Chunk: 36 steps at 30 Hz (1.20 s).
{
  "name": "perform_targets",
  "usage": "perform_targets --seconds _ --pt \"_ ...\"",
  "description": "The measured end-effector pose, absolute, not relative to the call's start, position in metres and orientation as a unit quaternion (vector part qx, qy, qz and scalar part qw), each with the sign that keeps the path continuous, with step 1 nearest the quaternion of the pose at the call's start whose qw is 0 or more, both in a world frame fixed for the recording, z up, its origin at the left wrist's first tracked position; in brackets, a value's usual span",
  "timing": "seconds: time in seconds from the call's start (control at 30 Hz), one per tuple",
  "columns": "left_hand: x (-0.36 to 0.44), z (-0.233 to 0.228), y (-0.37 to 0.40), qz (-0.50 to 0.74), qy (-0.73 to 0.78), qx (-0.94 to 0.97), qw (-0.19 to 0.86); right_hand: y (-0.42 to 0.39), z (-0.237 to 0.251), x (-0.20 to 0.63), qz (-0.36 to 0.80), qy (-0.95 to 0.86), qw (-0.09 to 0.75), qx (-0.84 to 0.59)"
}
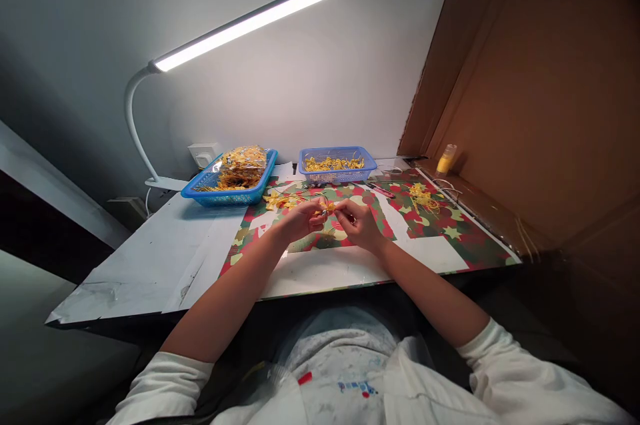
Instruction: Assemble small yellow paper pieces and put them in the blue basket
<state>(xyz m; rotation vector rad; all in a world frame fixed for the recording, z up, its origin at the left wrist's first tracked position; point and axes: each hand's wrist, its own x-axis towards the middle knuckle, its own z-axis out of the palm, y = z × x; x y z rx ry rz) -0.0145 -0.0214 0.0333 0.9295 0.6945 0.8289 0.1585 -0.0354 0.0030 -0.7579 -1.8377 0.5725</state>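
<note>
My left hand [304, 219] and my right hand [358, 223] meet above the middle of the table, fingertips pinched close together. Between them is a small yellow flower-like piece [327, 207] with a shiny spot on it; its exact kind is too small to make out. Both hands are closed on this piece. Loose yellow petal-like pieces [281, 201] lie on the patterned sheet just beyond my left hand. To the right of my right hand rests a heap of thin yellow stringy pieces [424, 198].
At the back left a blue basket [225, 199] holds a clear bag and yellow-orange pieces. A lilac-blue basket [338, 176] with yellow pieces stands at the back. A pink-handled tool [381, 191], a small bottle [447, 159], a lamp [250, 21] and cardboard [540, 91] surround the work area.
</note>
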Motion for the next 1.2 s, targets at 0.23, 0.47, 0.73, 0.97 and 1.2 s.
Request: perform_targets --seconds 0.23,0.47,0.73,0.97,1.2 --pt "-0.0131 0.0340 -0.0231 0.381 0.327 0.456 0.735 -0.0345 0.0019 0.1579 0.234 -0.762 0.514 -0.315" --pt "-0.0128 0.0318 -0.0216 0.379 0.344 0.481 0.712 -0.0337 0.0021 0.1571 0.234 -0.764 0.513 -0.312" --pt "-0.0124 0.0297 -0.0203 0.388 0.351 0.485 0.701 -0.0332 0.0013 0.1572 0.231 -0.765 0.510 -0.317" --pt "-0.0093 0.0288 -0.0214 0.438 0.356 0.520 0.641 -0.0331 0.0020 0.1594 0.236 -0.770 0.508 -0.307" --pt "-0.0078 0.0274 -0.0225 0.511 0.317 0.624 0.499 -0.0296 0.0003 0.1626 0.225 -0.774 0.505 -0.310"
